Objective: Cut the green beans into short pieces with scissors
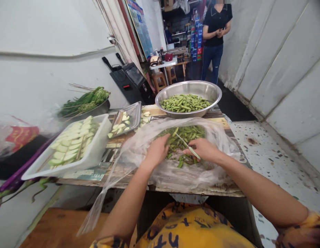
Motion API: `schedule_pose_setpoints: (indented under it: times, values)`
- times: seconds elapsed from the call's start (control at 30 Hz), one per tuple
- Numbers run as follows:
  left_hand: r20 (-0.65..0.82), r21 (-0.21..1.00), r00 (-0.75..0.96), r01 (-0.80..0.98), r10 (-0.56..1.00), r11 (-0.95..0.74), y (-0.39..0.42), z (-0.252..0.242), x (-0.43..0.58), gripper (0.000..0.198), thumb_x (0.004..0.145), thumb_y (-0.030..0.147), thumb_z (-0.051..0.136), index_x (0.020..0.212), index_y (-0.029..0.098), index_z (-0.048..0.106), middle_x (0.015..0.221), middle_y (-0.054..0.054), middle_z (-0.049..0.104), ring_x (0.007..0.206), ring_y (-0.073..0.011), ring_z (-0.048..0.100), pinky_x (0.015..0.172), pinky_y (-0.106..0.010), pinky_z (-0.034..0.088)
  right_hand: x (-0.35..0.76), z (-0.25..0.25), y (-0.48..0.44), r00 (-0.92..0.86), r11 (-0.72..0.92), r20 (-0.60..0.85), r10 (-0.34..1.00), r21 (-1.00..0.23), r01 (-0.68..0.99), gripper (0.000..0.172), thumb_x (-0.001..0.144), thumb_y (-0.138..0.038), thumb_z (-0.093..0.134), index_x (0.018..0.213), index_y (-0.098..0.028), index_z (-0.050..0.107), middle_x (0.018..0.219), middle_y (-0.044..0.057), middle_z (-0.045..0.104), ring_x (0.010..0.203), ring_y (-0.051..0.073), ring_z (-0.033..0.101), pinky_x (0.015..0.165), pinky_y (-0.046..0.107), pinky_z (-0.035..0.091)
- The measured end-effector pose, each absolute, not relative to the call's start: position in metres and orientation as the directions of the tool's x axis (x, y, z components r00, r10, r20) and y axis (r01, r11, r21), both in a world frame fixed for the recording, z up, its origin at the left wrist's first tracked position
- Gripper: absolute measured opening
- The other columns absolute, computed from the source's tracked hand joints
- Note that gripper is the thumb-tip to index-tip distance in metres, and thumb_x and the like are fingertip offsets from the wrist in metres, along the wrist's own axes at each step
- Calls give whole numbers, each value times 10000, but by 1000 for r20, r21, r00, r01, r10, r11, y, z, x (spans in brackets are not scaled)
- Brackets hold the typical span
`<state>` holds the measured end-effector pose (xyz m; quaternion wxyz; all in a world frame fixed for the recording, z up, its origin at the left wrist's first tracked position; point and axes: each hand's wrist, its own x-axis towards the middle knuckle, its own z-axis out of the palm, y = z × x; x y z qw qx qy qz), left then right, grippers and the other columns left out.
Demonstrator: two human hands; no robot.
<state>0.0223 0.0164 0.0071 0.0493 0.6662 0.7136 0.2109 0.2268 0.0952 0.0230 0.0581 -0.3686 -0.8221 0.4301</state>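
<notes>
My right hand is closed around the pale green handle of a small knife. Its thin blade points up and to the left, toward my left hand. The left fingers are pinched together at a green edamame pod, close to the blade's tip. Both hands are over an opened clear plastic bag spread on the table. Loose edamame pods lie in it, most of them behind my hands, with smaller green bits nearer me. My left fingertips are partly hidden.
Behind the bag stands a steel basin of edamame pods. To the left are a white tub of sliced vegetables, a metal tray with pale pieces, a bowl of greens and purple eggplants. A person stands farther back.
</notes>
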Motion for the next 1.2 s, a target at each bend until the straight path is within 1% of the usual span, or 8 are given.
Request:
schedule_pose_setpoints:
  times: [0.1, 0.2, 0.33, 0.43, 0.6, 0.77, 0.97, 1.2]
  values:
    - [263, 575, -280, 814, 923, 82, 12, 3, 19, 374, 765, 241, 547, 1127, 167, 608, 733, -37, 623, 665, -170, 557, 671, -289, 438, 227, 25, 91, -802, 190, -294, 521, -875, 444, 475, 688, -623, 588, 599, -160, 526, 512, 1, 580, 413, 110, 531, 406, 207, 364]
    - [195, 806, -440, 582, 877, 113, 6, -1, 19, 332, 741, 318, 586, 1015, 141, 649, 673, -15, 595, 591, -132, 519, 601, -254, 424, 228, 29, 86, -830, 111, -329, 452, -902, 418, 497, 714, -630, 553, 589, -150, 519, 515, 8, 576, 386, 85, 484, 342, 189, 321]
    - [99, 942, -486, 327, 868, 76, 0, 3, 27, 400, 708, 330, 623, 1056, 132, 618, 691, -5, 567, 564, -101, 493, 529, -214, 394, 227, 32, 83, -842, 113, -340, 419, -900, 421, 510, 716, -612, 567, 534, -138, 517, 461, -1, 538, 338, 61, 413, 316, 187, 299]
    - [101, 957, -378, 288, 920, 14, -2, 9, 34, 514, 694, 296, 639, 1183, 176, 536, 690, 18, 537, 561, -99, 493, 521, -209, 389, 227, 29, 84, -838, 81, -321, 441, -916, 393, 498, 705, -620, 575, 573, -142, 530, 482, 1, 556, 369, 78, 465, 313, 183, 304]
    - [103, 917, -318, 397, 943, 34, -4, 11, 39, 281, 695, 294, 631, 946, 167, 636, 649, 10, 546, 584, -119, 508, 555, -229, 395, 225, 23, 87, -826, 90, -304, 474, -917, 389, 491, 686, -614, 598, 573, -144, 511, 507, 4, 570, 377, 77, 492, 307, 168, 296]
    - [84, 910, -347, 410, 934, 70, -2, 8, 39, 319, 690, 304, 639, 972, 160, 667, 642, 4, 574, 572, -124, 509, 561, -240, 395, 225, 22, 88, -814, 133, -277, 511, -910, 393, 451, 692, -585, 608, 603, -152, 519, 493, -9, 561, 391, 89, 514, 351, 172, 338]
    - [157, 872, -323, 489, 933, 23, -2, 6, 40, 268, 698, 281, 630, 927, 158, 692, 641, 0, 587, 577, -121, 513, 564, -238, 405, 225, 16, 87, -823, 214, -256, 507, -888, 407, 467, 684, -608, 602, 668, -142, 568, 538, 7, 582, 422, 103, 531, 413, 189, 388]
    - [-1, 910, -345, 389, 939, 144, -3, 12, 38, 234, 654, 336, 675, 773, 134, 660, 672, -16, 623, 603, -124, 539, 575, -239, 408, 224, 21, 79, -812, 361, -234, 534, -806, 470, 500, 714, -626, 552, 556, -152, 549, 437, -2, 543, 405, 108, 511, 444, 204, 362]
